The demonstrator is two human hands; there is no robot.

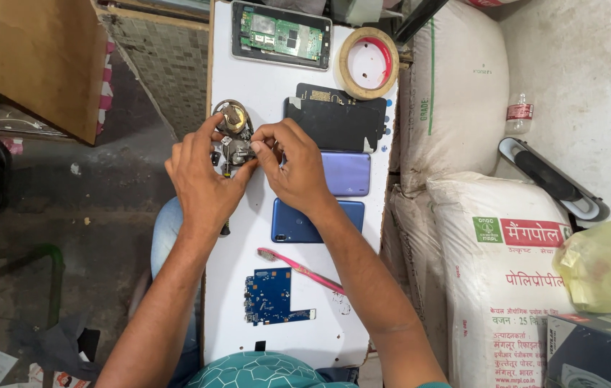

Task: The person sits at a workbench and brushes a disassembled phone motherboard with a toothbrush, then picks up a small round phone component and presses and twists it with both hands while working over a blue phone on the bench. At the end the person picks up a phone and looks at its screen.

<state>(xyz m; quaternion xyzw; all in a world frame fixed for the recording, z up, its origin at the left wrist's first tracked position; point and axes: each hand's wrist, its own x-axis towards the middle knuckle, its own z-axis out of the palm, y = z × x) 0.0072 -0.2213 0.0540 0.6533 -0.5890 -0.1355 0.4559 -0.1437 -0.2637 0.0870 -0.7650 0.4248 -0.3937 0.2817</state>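
The small mechanism (233, 147) pinched in the fingers (213, 133) looked like dull grey metal with a brassy cap. The table (255, 72) was smooth white laminate, slightly glossy. Two phone backs (346, 174) shone as glossy blue plastic, the toothbrush (298, 269) pink plastic, and the sacks (507, 287) coarse woven white cloth.

We see a white board (277, 108) carrying a dark blue phone cover (313, 223), a lilac cover (346, 174), a black panel (338, 123), a blue circuit board (271, 296), a pink toothbrush (298, 269) and a tan tape roll (369, 63) with a red inner edge; an opened phone (282, 34) shows green circuitry, the sacks (499, 280) are white with green and red print, the bag (604, 266) yellow, and our shirt (262, 370) teal with a hexagon pattern
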